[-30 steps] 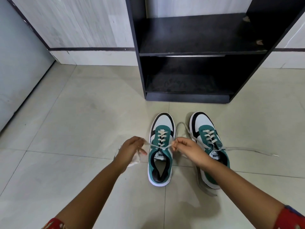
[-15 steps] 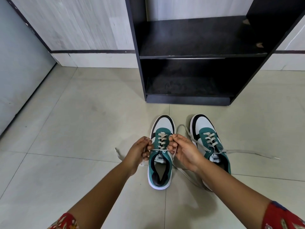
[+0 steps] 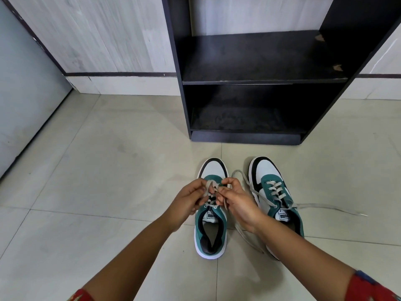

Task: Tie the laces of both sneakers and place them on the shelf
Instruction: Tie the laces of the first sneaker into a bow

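Two green, white and black sneakers stand side by side on the tiled floor, toes toward a black shelf unit [image 3: 264, 81]. Over the left sneaker [image 3: 211, 224], my left hand [image 3: 188, 203] and my right hand [image 3: 236, 203] meet close together, each pinching a grey lace end [image 3: 209, 184] above the eyelets. The lace forms small loops between my fingers. The right sneaker [image 3: 273, 192] stands untouched, and its loose lace [image 3: 325, 207] trails out to the right across the floor. Another strand runs under my right wrist.
The shelf unit has a middle board and a bottom compartment [image 3: 245, 118], both bare. A pale wood-look wall [image 3: 97, 40] with a white skirting runs behind, and a grey panel [image 3: 26, 94] stands at the left. Beige tiles [image 3: 108, 170] cover the floor.
My hands have come together from pulling the lace ends apart, and now hold them close over the left sneaker's tongue. The view has tilted down slightly.
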The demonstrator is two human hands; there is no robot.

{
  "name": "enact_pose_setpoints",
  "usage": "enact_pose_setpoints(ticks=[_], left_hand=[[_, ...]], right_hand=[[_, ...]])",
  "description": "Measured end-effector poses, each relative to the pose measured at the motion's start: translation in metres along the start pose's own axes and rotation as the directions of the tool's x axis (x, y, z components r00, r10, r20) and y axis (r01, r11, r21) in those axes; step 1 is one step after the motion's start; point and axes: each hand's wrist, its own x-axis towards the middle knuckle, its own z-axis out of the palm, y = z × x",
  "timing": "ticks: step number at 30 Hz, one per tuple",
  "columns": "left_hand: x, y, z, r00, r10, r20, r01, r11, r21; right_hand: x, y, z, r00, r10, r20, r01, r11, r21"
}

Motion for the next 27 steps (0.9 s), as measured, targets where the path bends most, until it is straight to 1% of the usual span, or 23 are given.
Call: enact_pose_setpoints(ticks=[3,6,8,11,13,17,21,24,27], left_hand=[[0.001,0.004,0.006,0.999,-0.003,0.054,0.005,0.999,-0.032],[0.001,0.005,0.006,0.997,-0.018,0.076,0.024,0.997,-0.076],[0.001,0.005,0.005,0.995,0.003,0.096,0.005,0.997,-0.078],[0.003,0.002,0.002,0.992,0.05,0.112,-0.046,0.998,-0.038],[0.005,0.0,0.001,0.993,0.051,0.104,-0.051,0.999,-0.006],[0.004,0.004,0.003,0.998,-0.033,0.052,0.033,0.999,0.005],[0.006,0.008,-0.003,0.98,-0.174,0.093,0.181,0.981,-0.067],[0.01,0.002,-0.007,0.973,-0.197,0.12,0.204,0.978,-0.045],[0.014,-0.001,-0.009,0.976,-0.217,0.037,0.218,0.974,-0.059]], right_hand=[[0.002,0.001,0.0,0.999,-0.032,0.0,0.032,0.997,-0.076],[0.003,0.003,-0.001,0.998,-0.046,0.044,0.053,0.985,-0.161],[0.004,0.005,-0.002,0.998,-0.041,0.04,0.047,0.987,-0.153],[0.007,0.006,-0.004,1.0,0.002,-0.017,-0.003,0.998,-0.056],[0.008,0.006,-0.005,1.0,0.012,-0.009,-0.012,0.997,-0.072],[0.008,0.007,-0.005,0.998,-0.013,0.058,0.022,0.989,-0.15],[0.007,0.004,-0.007,0.992,-0.003,0.127,0.031,0.974,-0.225],[0.006,-0.003,-0.009,0.981,-0.001,0.195,0.057,0.958,-0.281],[0.007,-0.005,-0.009,0.968,-0.028,0.248,0.094,0.962,-0.255]])
